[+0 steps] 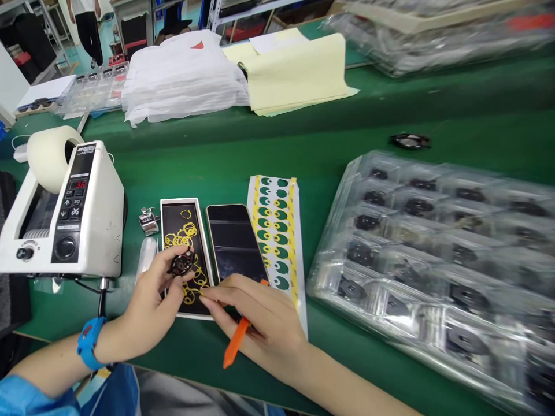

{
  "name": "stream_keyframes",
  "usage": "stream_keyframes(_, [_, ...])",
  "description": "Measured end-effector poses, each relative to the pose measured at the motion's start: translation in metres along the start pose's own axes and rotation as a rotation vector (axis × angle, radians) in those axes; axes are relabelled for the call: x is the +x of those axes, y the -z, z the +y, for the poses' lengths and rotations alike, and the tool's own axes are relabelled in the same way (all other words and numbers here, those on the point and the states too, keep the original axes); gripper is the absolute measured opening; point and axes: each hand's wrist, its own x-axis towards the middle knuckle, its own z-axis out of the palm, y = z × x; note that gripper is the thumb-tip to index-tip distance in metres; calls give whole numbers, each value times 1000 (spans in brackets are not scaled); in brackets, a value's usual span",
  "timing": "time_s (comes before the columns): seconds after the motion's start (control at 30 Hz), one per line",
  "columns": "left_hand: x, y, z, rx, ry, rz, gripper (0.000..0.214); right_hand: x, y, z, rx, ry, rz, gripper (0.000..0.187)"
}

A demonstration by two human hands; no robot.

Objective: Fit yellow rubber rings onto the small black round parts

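My left hand (150,309) pinches a small round black part (182,263) over a shallow white-edged box with a black floor (171,215). Several thin yellow rings (189,229) lie inside the box. My right hand (264,326) is closed around an orange pointed plastic tool (236,345), which slants down out of the fist. Its thumb and index finger meet at the box's lower right edge, by a yellow ring; whether they grip it I cannot tell. Beside the box lies a dark-screened phone (232,234), partly behind my right hand.
A sticker sheet (281,222) lies right of the phone. Clear compartment trays (416,248) of black parts fill the right. A tape dispenser (99,214), metal counter (148,222) and white cylinder (146,255) stand left. White sheets (186,78) and yellow paper (299,75) are behind.
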Motion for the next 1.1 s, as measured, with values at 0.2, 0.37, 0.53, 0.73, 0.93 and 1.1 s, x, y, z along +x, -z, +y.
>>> stream_keyframes(0.2, [8,0,7,-220,89,46,27,-2,2,0,-57,60,-3,8])
stream_keyframes(0.37, [12,2,11,-310,143,108,26,-3,4,2,-77,45,-1,11])
stream_keyframes(0.53, [15,5,13,-328,150,99,25,-4,1,4,-150,50,-80,18])
stream_keyframes(0.73, [16,6,15,-306,147,99,18,-1,-1,3,-222,48,-164,32])
stream_keyframes(0.93, [17,7,14,-276,181,101,20,-1,0,5,-257,58,-141,28])
stream_keyframes(1.1, [16,7,14,-259,173,131,18,-4,1,4,-263,116,-125,24])
